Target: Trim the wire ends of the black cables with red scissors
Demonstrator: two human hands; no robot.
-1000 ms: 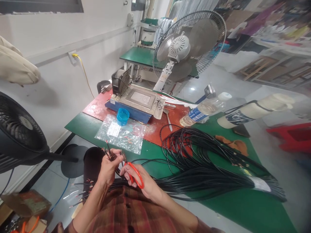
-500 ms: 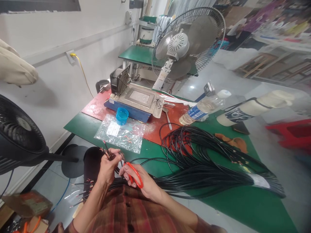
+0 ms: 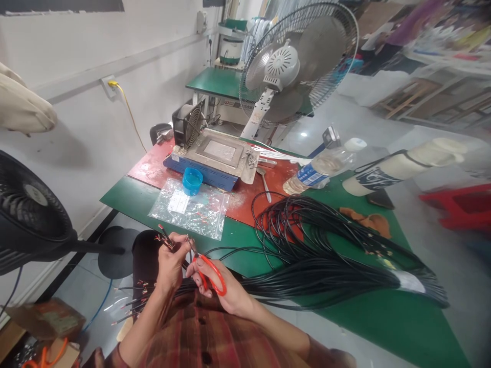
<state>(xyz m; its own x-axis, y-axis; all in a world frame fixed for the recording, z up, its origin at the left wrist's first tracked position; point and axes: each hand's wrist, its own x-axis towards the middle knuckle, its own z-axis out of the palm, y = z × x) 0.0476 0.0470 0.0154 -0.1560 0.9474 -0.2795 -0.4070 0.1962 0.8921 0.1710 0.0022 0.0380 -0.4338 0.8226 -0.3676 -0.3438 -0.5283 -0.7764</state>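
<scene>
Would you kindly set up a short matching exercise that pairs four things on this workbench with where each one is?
Things:
1. red-handled scissors
2. small round blue plastic cup
3. clear plastic water bottle with a blue label
4. bundle of thin black cables with stripped ends

Places:
A. lying on its side on the green table mat
B. in the right hand
C. pinched in the left hand
D. on the clear plastic zip bag

Pairs: 1-B, 2-D, 3-A, 4-C

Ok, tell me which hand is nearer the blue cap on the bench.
Left. The left hand sits below the blue cap, holding cable ends; the right hand, gripping the red scissors, is lower and further right.
</scene>
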